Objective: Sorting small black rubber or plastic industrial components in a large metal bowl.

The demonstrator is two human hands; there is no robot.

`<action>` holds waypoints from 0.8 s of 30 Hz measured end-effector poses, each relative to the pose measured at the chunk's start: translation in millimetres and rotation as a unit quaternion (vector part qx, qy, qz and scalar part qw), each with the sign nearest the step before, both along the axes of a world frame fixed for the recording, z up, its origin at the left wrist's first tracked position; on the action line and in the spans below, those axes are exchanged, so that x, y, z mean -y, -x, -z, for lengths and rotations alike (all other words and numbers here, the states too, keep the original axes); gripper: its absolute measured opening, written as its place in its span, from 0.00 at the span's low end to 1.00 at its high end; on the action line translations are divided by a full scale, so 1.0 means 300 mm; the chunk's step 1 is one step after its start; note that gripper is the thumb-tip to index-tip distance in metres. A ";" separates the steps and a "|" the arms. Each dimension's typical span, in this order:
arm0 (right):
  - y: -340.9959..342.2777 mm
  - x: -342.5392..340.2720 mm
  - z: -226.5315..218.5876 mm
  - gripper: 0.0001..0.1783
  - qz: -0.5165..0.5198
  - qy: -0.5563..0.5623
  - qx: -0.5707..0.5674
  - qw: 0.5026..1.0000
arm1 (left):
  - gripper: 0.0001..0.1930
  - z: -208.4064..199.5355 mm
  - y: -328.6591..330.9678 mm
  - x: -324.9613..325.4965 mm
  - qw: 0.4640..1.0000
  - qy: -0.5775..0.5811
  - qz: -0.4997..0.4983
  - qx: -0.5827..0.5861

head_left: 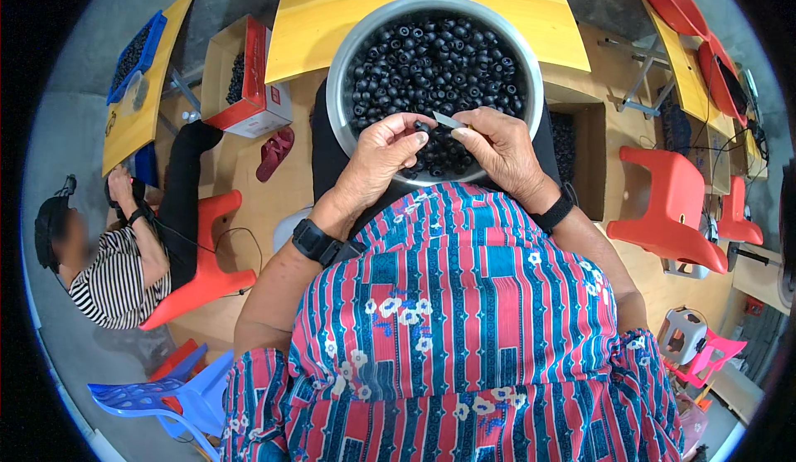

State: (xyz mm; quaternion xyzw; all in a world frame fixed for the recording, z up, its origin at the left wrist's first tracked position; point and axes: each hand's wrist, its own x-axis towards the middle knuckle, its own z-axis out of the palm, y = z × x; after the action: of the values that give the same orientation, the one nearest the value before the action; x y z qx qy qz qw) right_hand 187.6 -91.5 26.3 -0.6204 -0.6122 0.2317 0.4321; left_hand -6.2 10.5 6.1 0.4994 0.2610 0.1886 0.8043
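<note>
Yellow worktop at top centre, red stool at right, left hand mid-frame, grip pinching a black piece, right hand clasping a small knife

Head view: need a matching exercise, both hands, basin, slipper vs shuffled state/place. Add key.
Things
1. Left hand
2. Right hand
3. Basin
4. Slipper

State or place
A. Lying on the floor
B. Pinching a single black piece
C. Holding many black pieces
D. Gripping a small blade

Pairs: 1-B, 2-D, 3-C, 4-A
</note>
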 end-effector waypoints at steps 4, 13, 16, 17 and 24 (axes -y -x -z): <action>0.002 -0.001 0.016 0.13 -0.010 -0.026 -0.015 1.000 | 0.12 0.006 0.005 -0.003 0.991 0.105 0.019 0.077; 0.002 0.004 -0.005 0.13 0.003 -0.006 -0.003 1.000 | 0.11 0.061 0.016 -0.005 0.942 0.277 0.006 0.189; 0.004 0.005 -0.002 0.13 0.002 -0.004 0.001 1.000 | 0.11 0.071 0.014 -0.006 0.931 0.302 0.012 0.205; 0.005 0.006 0.003 0.13 -0.007 -0.012 0.014 1.000 | 0.11 0.071 0.012 -0.006 0.931 0.302 0.012 0.206; 0.009 0.012 -0.002 0.12 -0.054 -0.023 0.116 0.991 | 0.10 0.048 0.000 0.017 0.920 0.347 0.011 0.181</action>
State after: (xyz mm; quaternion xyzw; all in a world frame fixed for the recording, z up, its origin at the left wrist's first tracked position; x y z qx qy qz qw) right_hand 184.8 -95.0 26.9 -0.5990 -0.6960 0.1671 0.3588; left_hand -6.0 5.2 -8.4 0.1487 0.1543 0.1643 0.9629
